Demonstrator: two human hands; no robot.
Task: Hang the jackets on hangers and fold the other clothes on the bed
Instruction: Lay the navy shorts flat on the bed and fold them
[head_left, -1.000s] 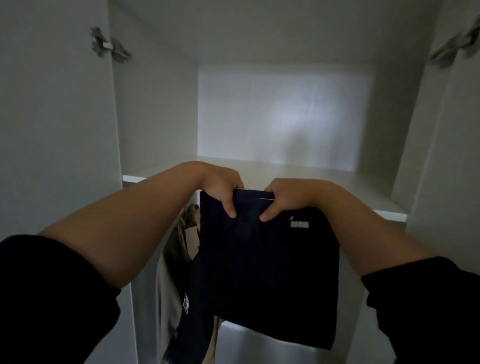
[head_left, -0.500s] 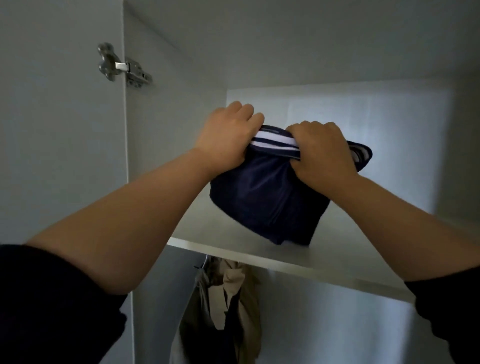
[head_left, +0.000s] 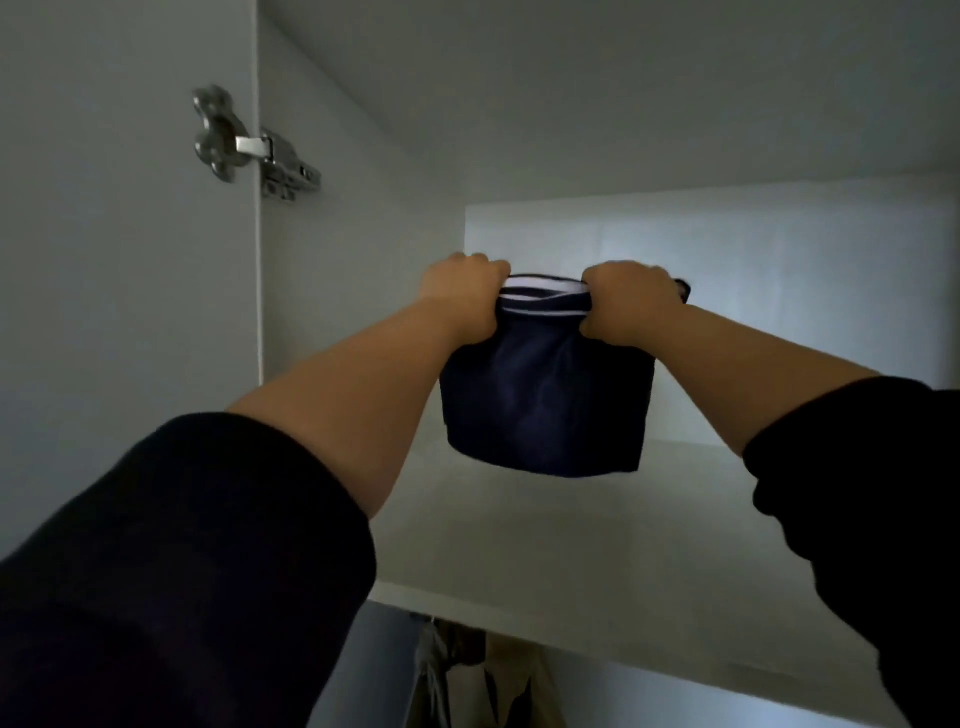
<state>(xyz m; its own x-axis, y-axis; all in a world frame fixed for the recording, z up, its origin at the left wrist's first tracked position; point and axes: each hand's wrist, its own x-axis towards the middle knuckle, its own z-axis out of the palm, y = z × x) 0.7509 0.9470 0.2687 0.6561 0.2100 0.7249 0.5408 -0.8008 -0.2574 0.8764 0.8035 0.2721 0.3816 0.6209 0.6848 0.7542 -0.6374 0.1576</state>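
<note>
A folded navy garment (head_left: 545, 405) with white stripes along its top edge hangs above the upper wardrobe shelf (head_left: 571, 571). My left hand (head_left: 462, 296) grips its top left corner and my right hand (head_left: 628, 304) grips its top right. Both fists are curled round the striped edge. The garment's lower edge hangs a little above the shelf, deep inside the compartment.
The white wardrobe's open door with a metal hinge (head_left: 244, 143) stands at the left. Below the shelf, a beige jacket (head_left: 493, 675) hangs in the lower compartment. The wardrobe's back wall lies behind the garment.
Both hands have raised the folded navy garment from below the shelf up into the upper compartment and pushed it further in. My view has tilted upward.
</note>
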